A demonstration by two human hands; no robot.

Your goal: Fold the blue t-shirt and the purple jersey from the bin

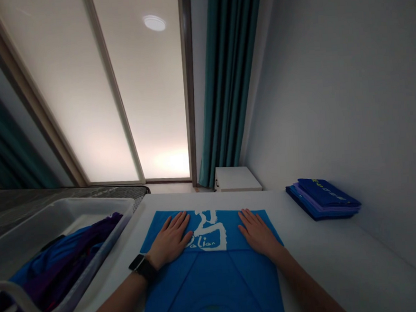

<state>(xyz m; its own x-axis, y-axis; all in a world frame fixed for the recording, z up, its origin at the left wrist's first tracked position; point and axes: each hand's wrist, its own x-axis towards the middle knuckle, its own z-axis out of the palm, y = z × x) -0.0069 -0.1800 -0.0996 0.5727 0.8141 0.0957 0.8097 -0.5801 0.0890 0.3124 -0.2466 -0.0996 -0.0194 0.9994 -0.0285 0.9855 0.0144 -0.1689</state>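
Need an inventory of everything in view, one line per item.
blue T-shirt with white print: 1, blue and white, flat on table under hands
white flat table: 1, white, centre to right
white plastic bin: 1, white, left of shirt
loose clothes: one heap, blue and purple, in bin
stack of folded clothes: 1, blue and purple, right end of table
white box-shaped cabinet: 1, white, beyond table
pleated fabric curtain: 2, teal, flanking glass
frosted glass panel: 2, pale, far side
black wristwatch: 1, black, left wrist
left hand: 1, flat on shirt
right hand: 1, flat on shirt

Stacked folded garments (323, 198) (blue, purple).
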